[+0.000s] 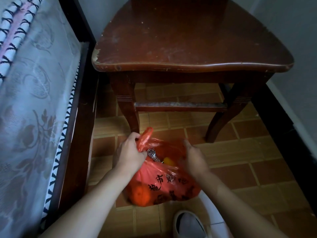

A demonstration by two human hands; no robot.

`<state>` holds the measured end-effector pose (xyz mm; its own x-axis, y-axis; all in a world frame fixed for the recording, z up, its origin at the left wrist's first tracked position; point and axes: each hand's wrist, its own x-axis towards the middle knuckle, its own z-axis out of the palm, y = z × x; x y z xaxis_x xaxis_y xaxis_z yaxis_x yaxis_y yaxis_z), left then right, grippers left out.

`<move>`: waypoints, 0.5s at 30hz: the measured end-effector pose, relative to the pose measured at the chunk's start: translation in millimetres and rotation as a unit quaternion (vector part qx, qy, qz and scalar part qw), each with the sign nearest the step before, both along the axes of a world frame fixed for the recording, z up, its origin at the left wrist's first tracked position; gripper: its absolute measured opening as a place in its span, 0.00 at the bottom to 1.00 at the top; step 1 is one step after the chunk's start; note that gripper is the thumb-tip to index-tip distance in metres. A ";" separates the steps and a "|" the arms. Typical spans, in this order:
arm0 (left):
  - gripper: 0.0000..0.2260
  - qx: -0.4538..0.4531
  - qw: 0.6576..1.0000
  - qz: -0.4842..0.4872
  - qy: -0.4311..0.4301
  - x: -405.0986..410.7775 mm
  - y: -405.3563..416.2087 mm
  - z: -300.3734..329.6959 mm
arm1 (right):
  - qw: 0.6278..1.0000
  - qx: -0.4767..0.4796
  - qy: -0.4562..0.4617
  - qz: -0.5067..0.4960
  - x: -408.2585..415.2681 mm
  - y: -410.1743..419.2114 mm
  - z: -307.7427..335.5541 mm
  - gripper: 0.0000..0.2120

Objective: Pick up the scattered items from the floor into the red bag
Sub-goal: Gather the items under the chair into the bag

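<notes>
A red plastic bag [169,182] with black characters lies on the tiled floor in front of a chair. My left hand [128,152] grips its left handle, whose loop sticks up beside my fingers. My right hand [193,158] grips the bag's right rim, so the mouth is held apart. Inside the mouth I see a silver metal wristwatch [153,154] and a small yellow object [168,160]. A round orange fruit [139,194] shows through the plastic at the bag's lower left.
A dark wooden chair [188,42] stands just behind the bag, its legs [130,110] close to my hands. A bed with a patterned cover [30,100] and dark frame runs along the left. A grey slipper [190,224] sits at the bottom. A wall borders the right.
</notes>
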<state>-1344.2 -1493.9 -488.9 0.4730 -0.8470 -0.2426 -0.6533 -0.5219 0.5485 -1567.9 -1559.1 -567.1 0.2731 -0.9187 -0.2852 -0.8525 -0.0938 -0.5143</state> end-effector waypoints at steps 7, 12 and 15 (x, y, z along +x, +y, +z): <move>0.06 -0.058 0.998 -0.016 -0.024 8.9 -5.5 17.3 | 0.989 -0.105 -0.106 -0.015 4.8 10.1 44.1 0.10; 0.09 -0.210 0.976 -0.043 0.026 0.3 -17.4 45.0 | 0.962 -0.172 -0.210 -0.028 9.6 12.1 102.3 0.05; 0.09 -0.255 0.964 -0.051 0.062 -13.0 -18.3 66.1 | 0.935 -0.193 -0.291 -0.060 13.3 15.0 140.6 0.03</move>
